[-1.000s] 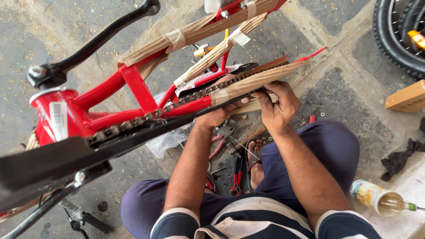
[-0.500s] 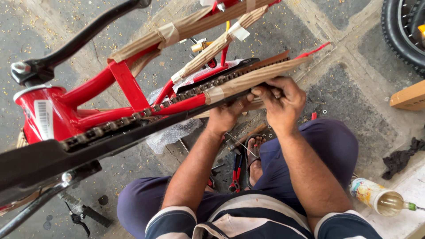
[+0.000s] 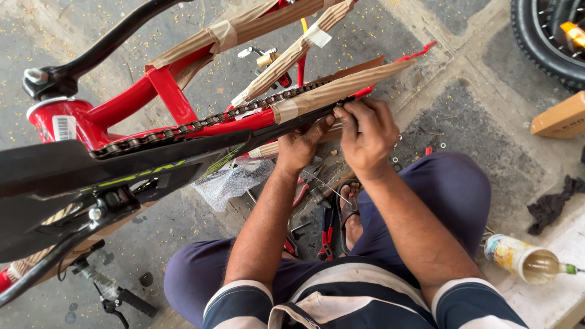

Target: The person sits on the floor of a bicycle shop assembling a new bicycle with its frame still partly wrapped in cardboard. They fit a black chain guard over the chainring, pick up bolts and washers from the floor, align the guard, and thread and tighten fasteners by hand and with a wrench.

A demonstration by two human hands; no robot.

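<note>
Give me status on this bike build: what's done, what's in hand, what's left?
Done: chain sits along the red frame, black chain guard in place. In hand: left hand and right hand work together at the guard's rear end by the wrapped stay. Left: brown paper wrapping is on the tubes, a wheel lies apart, tools lie on the floor.

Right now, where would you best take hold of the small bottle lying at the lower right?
Probably around the middle of the bottle, coming from above. It lies on its side with its thin green nozzle pointing right, so the round body is the widest free part. Both hands, left hand and right hand, are up at the bike frame.
</note>
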